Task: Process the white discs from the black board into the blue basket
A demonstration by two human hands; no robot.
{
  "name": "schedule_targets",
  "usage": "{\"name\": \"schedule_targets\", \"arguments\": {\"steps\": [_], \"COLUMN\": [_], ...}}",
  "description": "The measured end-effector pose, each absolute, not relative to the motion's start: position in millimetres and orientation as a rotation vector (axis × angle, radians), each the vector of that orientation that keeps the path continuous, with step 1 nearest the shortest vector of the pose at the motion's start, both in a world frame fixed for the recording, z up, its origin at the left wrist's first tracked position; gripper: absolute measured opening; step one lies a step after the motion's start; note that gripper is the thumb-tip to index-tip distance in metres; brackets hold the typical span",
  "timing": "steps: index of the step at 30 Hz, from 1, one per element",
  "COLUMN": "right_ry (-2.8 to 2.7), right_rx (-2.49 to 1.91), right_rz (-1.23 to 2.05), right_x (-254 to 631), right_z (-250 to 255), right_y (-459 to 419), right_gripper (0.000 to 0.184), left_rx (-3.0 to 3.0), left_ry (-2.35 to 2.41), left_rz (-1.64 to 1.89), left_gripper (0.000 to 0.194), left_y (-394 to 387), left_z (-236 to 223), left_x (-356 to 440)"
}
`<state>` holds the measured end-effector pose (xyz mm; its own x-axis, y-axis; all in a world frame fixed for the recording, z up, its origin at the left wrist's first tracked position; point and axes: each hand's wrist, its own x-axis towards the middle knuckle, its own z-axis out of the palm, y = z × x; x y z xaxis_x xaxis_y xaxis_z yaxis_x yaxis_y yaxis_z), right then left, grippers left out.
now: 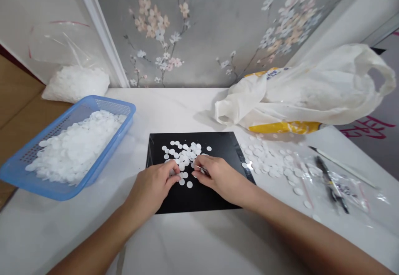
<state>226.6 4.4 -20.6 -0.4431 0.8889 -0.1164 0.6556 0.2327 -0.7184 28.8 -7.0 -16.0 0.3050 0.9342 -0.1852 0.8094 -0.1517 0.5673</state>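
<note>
Many small white round discs lie loosely piled on a black flat board in front of me. At the pile's left front, my left hand has thumb and forefinger drawn together, with a white disc at their tips. My right hand is over the right part of the board, its fingers closed around a thin, dark, shiny-edged thing that is mostly hidden. A few discs, among them a single disc, lie between and in front of the two hands.
On the left, a blue basket holds a heap of discs, with a clear bag of white pieces behind. To the right are scattered discs, a small clear bag, a black pen, a pale stick and a white-yellow plastic bag.
</note>
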Motion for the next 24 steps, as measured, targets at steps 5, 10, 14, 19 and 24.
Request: {"name": "schedule_targets", "arguments": {"steps": [5, 10, 14, 19, 24], "right_ry": [-1.881, -1.662, -1.724, -2.064, -2.255], "right_rx": [-1.353, -1.271, -1.336, -1.475, -1.375], "right_rz": [1.412, 1.792, 1.693, 1.309, 1.196], "right_x": [232.6, 232.0, 228.0, 217.8, 215.7], "right_z": [-19.1, -22.5, -23.0, -25.8, -25.4], "right_y": [9.4, 9.0, 6.1, -1.1, -2.9], "right_gripper": [0.008, 0.013, 0.019, 0.008, 0.01], "left_rx": [1.757, 1.244, 1.038, 1.186, 1.739], "left_ry": [1.479, 1.239, 1.175, 1.273, 1.366], "left_rz": [0.438, 0.643, 0.706, 0.679, 0.422], "left_gripper": [0.011, 0.016, 0.015, 0.015, 0.014], "left_y": [-1.9, 7.0, 11.4, 13.7, 6.5], "left_z": [-14.6, -7.7, -6.8, -11.2, -14.3], "left_x": [25.7, 17.8, 14.7, 14.4, 18.5]}}
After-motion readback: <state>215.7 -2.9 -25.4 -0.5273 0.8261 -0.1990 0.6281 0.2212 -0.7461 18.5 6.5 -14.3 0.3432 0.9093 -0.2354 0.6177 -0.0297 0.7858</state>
